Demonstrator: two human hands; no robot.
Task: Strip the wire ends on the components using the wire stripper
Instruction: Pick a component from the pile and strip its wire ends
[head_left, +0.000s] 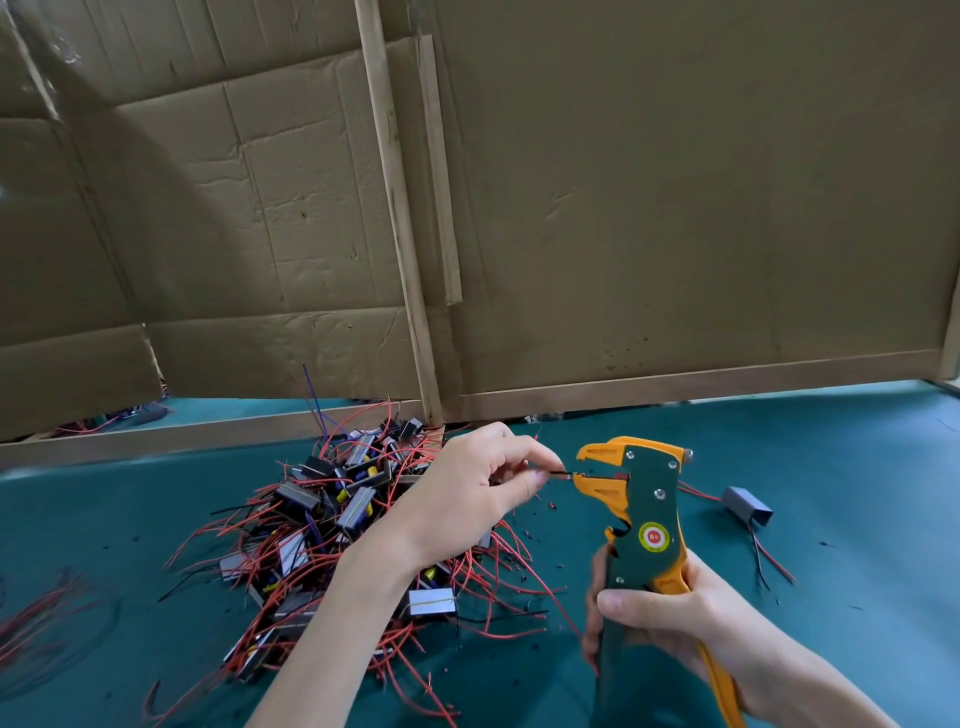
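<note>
My right hand (675, 629) grips the handles of a green and orange wire stripper (641, 514), held upright with its orange jaws pointing left. My left hand (467, 493) pinches a thin black wire (561, 473) between thumb and forefinger, and the wire's end sits between the stripper's jaws. Below and behind my left arm lies a heap of small grey components (343, 525) with red and black leads. One single grey component (748, 506) with red and black wires lies alone to the right of the stripper.
The work surface is a green mat (857, 467) sprinkled with small bits of cut insulation. Cardboard panels on a wooden frame (410, 260) wall off the back. Loose red wires (47, 618) lie at the left edge.
</note>
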